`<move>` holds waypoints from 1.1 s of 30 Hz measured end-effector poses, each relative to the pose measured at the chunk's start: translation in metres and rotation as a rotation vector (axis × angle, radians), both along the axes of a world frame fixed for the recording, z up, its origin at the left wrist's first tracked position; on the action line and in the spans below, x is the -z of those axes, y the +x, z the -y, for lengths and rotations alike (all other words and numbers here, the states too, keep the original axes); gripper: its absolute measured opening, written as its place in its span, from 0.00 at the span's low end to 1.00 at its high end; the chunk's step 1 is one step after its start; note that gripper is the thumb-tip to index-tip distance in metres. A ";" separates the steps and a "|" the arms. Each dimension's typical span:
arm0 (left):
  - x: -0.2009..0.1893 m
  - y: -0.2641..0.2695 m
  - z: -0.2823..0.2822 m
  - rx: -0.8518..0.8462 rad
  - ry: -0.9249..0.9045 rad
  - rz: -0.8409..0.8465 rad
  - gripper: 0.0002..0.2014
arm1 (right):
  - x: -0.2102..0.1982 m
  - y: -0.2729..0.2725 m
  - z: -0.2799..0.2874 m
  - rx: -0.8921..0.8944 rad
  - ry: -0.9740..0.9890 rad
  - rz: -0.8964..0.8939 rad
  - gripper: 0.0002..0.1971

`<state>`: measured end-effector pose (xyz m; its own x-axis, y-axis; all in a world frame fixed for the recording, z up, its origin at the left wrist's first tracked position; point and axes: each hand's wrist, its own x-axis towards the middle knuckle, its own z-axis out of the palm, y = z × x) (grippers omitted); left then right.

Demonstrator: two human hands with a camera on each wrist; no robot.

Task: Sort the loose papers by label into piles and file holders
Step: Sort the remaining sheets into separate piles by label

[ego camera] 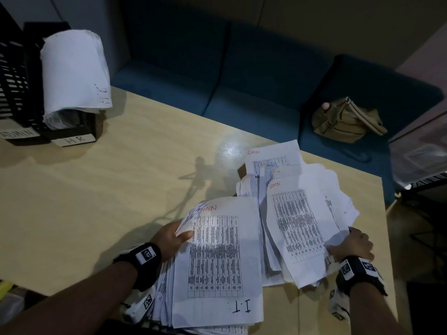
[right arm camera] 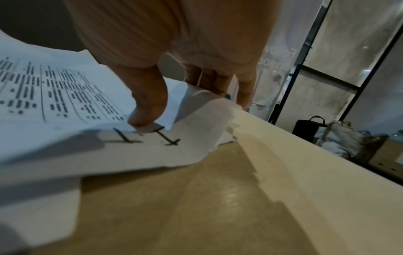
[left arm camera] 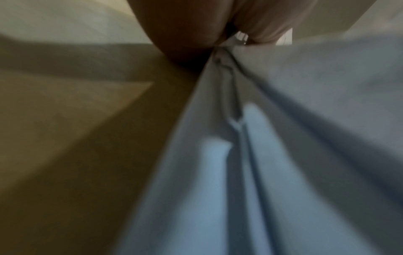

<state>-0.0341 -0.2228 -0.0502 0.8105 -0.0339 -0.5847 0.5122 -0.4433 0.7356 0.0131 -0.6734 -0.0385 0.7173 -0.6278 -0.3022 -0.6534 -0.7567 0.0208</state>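
Note:
A stack of printed sheets [ego camera: 215, 259] lies at the table's near edge; its top sheet reads "ADMIN" in red and "I.T" in black. My left hand [ego camera: 173, 235] grips the stack's left edge, thumb on top, and the sheets [left arm camera: 272, 138] fan out below it in the left wrist view. A looser pile [ego camera: 285, 189] of ADMIN-marked sheets lies to the right. My right hand [ego camera: 350, 243] pinches the near right corner of that pile's top sheet [ego camera: 300, 228], thumb pressing beside an "I.T" mark [right arm camera: 148, 136]. Black file holders [ego camera: 29, 97] labelled ADMIN and HR stand at the far left.
A curled bundle of papers [ego camera: 75, 73] marked "H.C" sits in the HR holder. A blue sofa [ego camera: 242, 76] runs behind the wooden table [ego camera: 108, 184], with a tan bag [ego camera: 343, 122] on it. The table's right edge [right arm camera: 305, 146] is close to my right hand.

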 end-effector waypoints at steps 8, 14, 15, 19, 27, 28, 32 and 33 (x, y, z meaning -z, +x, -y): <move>-0.006 0.000 0.001 -0.025 -0.068 0.021 0.19 | -0.028 -0.002 -0.025 0.022 0.270 0.301 0.16; 0.001 0.004 -0.005 -0.264 -0.179 -0.123 0.20 | -0.092 -0.023 -0.033 -0.017 0.517 0.594 0.17; 0.003 0.005 -0.006 -0.328 -0.192 -0.118 0.19 | -0.096 -0.029 -0.034 -0.035 0.543 0.594 0.17; 0.009 0.008 -0.006 -0.461 -0.160 -0.058 0.19 | -0.085 -0.051 -0.065 -0.071 0.674 0.584 0.13; -0.010 0.007 0.002 -0.381 -0.495 -0.012 0.24 | -0.023 -0.093 -0.179 -0.224 0.823 0.161 0.25; -0.013 0.004 0.003 -0.335 -0.489 0.036 0.25 | -0.023 -0.097 -0.193 -0.225 0.827 0.139 0.25; -0.020 0.000 0.004 -0.262 -0.270 0.203 0.29 | -0.022 -0.102 -0.219 -0.272 0.859 0.025 0.28; -0.020 0.000 0.002 -0.256 -0.212 0.211 0.27 | -0.024 -0.100 -0.219 -0.303 0.837 0.004 0.31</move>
